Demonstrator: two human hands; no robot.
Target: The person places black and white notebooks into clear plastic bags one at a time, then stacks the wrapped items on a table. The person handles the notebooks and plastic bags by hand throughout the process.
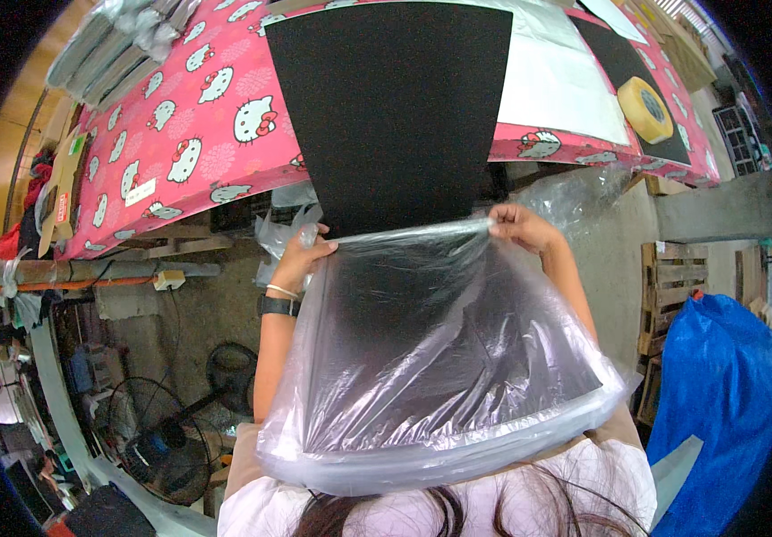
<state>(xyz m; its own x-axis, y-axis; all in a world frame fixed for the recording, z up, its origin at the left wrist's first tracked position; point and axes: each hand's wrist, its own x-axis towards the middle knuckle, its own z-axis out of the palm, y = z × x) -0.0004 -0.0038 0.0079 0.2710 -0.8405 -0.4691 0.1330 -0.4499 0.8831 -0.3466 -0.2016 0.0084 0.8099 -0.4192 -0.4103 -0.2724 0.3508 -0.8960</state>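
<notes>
A long black sheet slants from the pink table down toward my body, its near part inside a clear plastic bag. The bag's mouth lies across the sheet just off the table's front edge. My left hand pinches the left corner of that mouth, thumb against fingers. At the right corner my right hand is closed on the same edge of the bag. The bag's crumpled closed end rests against my body, over the white shirt.
On the pink patterned table are white sheets, a tape roll and, at far left, stacked plastic-wrapped bundles. Below left stands a black fan. A blue sack and wooden pallet are at right.
</notes>
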